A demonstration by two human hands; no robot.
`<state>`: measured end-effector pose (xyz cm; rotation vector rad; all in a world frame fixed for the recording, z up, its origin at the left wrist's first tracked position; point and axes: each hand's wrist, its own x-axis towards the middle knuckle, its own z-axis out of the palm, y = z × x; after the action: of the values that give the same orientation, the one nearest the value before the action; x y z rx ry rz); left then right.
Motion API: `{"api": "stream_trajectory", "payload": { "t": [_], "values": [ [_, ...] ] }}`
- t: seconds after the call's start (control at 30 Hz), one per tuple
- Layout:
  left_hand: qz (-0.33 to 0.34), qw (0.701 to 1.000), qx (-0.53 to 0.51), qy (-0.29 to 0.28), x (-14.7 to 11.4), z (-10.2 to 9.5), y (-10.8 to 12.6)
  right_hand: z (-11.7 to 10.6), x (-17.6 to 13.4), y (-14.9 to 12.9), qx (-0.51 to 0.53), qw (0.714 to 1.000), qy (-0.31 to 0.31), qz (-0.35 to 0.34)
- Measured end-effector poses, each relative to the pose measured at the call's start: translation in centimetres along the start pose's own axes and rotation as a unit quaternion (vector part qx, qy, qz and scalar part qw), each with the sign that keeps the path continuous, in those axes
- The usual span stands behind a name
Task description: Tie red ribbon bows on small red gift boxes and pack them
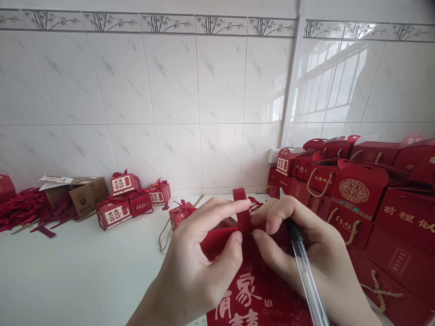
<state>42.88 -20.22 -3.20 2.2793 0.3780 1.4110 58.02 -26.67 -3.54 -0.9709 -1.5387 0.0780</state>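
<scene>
I see a white tabletop (68, 271) against a white tiled wall (170, 90). At left lie an open cardboard box (83, 194), loose red ribbons (23, 208) and small red gift boxes (125, 199). At right, larger red rope-handled boxes (367, 203) are stacked.

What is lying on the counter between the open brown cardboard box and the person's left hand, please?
In the head view, several small red gift boxes with ribbons lie between the brown cardboard box and the left hand.
</scene>
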Motion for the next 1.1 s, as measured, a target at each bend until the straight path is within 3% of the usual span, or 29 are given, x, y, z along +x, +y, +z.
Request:
{"api": "stream_trajectory", "payload": {
  "t": [0.43,1.1],
  "values": [
    [0.007,1.0,0.013,0.019,-0.1,0.17,0.18,0.24,-0.09,-0.06,0.013,1.0,0.014,-0.008],
    [0.022,1.0,0.012,0.003,-0.16,0.2,0.18,-0.14,-0.1,0.17,-0.021,1.0,0.0,-0.001]
  ]
}}
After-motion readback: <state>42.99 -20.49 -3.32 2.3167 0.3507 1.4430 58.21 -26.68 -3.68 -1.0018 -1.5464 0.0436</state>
